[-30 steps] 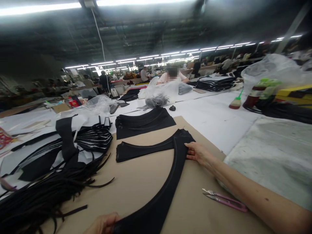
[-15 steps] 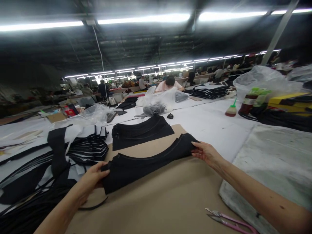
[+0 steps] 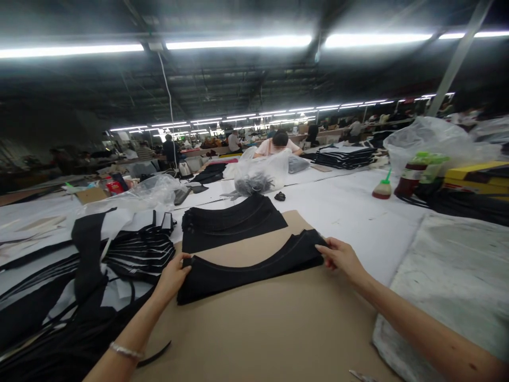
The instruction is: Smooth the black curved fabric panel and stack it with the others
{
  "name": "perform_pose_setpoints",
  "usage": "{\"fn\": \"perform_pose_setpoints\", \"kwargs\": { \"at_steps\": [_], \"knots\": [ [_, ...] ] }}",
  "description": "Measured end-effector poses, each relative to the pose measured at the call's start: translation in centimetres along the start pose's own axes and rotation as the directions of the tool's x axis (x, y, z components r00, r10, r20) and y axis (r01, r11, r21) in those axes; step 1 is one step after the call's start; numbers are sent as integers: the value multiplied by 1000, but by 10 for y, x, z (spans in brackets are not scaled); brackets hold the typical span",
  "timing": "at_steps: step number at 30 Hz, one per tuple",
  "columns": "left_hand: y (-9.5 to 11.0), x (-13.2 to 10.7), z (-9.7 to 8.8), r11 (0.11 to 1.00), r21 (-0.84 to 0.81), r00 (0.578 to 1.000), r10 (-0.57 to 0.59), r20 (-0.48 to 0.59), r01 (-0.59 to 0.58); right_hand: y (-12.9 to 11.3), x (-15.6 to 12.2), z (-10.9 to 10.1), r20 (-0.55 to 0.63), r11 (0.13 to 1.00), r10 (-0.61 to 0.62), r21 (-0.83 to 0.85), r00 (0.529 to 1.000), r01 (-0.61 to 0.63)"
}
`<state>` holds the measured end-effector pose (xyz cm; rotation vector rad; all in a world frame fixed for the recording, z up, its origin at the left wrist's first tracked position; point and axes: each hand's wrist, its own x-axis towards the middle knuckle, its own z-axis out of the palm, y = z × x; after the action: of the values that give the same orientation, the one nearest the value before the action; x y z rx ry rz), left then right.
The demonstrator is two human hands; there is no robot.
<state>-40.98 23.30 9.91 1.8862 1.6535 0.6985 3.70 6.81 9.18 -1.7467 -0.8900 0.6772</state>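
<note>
A curved black fabric piece [image 3: 254,275] lies across the brown board [image 3: 262,334] in front of me. My left hand [image 3: 174,276] pinches its left end between thumb and fingers. At the opposite end, my right hand [image 3: 342,259] grips the upper right corner the same way. Beyond it rests a stack of similar black fabric pieces [image 3: 234,225] on the same board. Only the tip of the thread snips [image 3: 361,376] shows at the bottom edge.
Black and white cut pieces [image 3: 139,249] crowd the left side. A greyish slab [image 3: 449,286] lies right, with a small green-tipped bottle [image 3: 382,188] and a yellow box [image 3: 477,180] behind it. A clear plastic bag [image 3: 260,172] sits ahead; a person [image 3: 280,142] bends over the table beyond.
The fabric piece has come down flatter on the board, its left end shifted right with my left hand. My view has tilted up slightly, and the snips have mostly left the frame.
</note>
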Motion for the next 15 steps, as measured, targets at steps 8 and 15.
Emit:
{"fn": "perform_pose_setpoints", "kwargs": {
  "at_steps": [8,15],
  "knots": [
    [16,-30,12,933,359,977,108,-183,-35,8,9,2,-60,892,-14,-452,998,-14],
    [45,-61,51,744,517,890,449,80,-423,-14,-12,11,208,562,-396,-715,894,415]
  ]
}}
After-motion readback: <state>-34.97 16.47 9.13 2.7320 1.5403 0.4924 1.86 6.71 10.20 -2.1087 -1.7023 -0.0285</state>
